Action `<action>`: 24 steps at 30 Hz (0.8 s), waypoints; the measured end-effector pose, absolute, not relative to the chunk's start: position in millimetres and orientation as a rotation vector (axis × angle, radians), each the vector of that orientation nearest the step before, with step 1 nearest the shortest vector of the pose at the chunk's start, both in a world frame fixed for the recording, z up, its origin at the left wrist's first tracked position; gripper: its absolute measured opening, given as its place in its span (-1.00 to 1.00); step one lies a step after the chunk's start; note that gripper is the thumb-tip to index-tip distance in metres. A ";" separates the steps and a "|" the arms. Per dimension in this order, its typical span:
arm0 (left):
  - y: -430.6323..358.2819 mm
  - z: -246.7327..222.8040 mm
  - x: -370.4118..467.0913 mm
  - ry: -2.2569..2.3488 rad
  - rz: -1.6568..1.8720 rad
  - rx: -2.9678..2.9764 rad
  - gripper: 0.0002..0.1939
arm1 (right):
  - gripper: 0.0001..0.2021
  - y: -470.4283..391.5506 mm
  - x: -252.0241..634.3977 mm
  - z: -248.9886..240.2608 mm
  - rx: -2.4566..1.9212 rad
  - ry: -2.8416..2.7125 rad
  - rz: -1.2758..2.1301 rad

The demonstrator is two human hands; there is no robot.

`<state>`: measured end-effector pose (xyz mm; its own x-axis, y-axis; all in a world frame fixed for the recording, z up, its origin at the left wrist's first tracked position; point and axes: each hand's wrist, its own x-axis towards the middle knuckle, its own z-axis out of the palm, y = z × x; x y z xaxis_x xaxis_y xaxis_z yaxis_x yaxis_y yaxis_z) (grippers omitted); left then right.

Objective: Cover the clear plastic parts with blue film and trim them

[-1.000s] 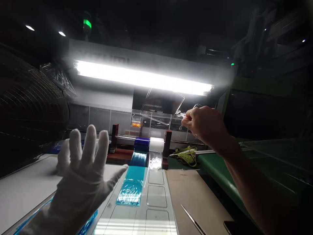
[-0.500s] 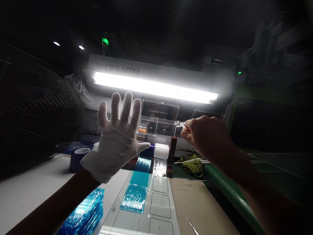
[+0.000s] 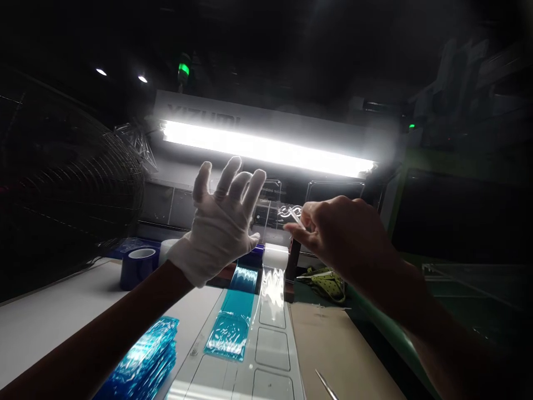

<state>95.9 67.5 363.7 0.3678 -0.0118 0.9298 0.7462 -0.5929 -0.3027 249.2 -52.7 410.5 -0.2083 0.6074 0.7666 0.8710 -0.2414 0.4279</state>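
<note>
My left hand (image 3: 227, 222), in a white glove, is raised with its fingers apart, palm away from me. My bare right hand (image 3: 343, 236) pinches a slim clear stem of a clear plastic moulding (image 3: 290, 211), which has looped links beside the fingertips. Thin-rimmed transparent panels show on both sides of these links, seemingly part of the same piece. The left panel's edge lies close to my gloved fingers; I cannot tell if they touch. Below, a strip of blue film (image 3: 237, 303) and a strip of clear film (image 3: 272, 289) run from their rolls onto the worktop.
A lit tube lamp (image 3: 266, 149) spans the back. On the left are a fan guard (image 3: 83, 189), a blue film roll (image 3: 139, 269) and a stack of blue-filmed pieces (image 3: 145, 361). At right lie tweezers (image 3: 327, 384) on brown board (image 3: 333, 344), and a green-yellow dotted cloth item (image 3: 322, 283).
My left hand has moved right and slightly up, its fingers bending a little. My right hand has shifted slightly left and turned, bringing the clear moulding left with it.
</note>
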 end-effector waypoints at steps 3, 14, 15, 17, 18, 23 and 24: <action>73.9 355.7 80.9 -0.657 -1.338 -1.866 -0.05 | -0.58 -70.2 267.9 406.5 -1.605 -1.646 -1.455; 97.5 345.2 30.9 -0.646 -1.445 -1.814 0.01 | -0.22 -80.6 305.5 393.9 -1.228 -1.574 -1.650; 98.7 345.2 28.6 -0.614 -1.440 -1.790 0.03 | -0.22 -78.7 303.4 392.9 -1.224 -1.592 -1.649; 100.6 344.9 23.5 -0.570 -1.421 -1.752 0.07 | -0.23 -76.3 299.0 390.9 -1.237 -1.626 -1.641; 101.2 344.8 20.6 -0.560 -1.406 -1.736 0.09 | -0.22 -75.5 297.0 390.2 -1.246 -1.645 -1.638; 99.4 346.2 3.5 -0.639 -1.354 -1.707 0.20 | -0.17 -71.6 290.7 389.4 -1.249 -1.697 -1.617; 97.9 347.2 -0.1 -0.667 -1.358 -1.702 0.20 | -0.16 -70.6 289.6 389.5 -1.243 -1.697 -1.611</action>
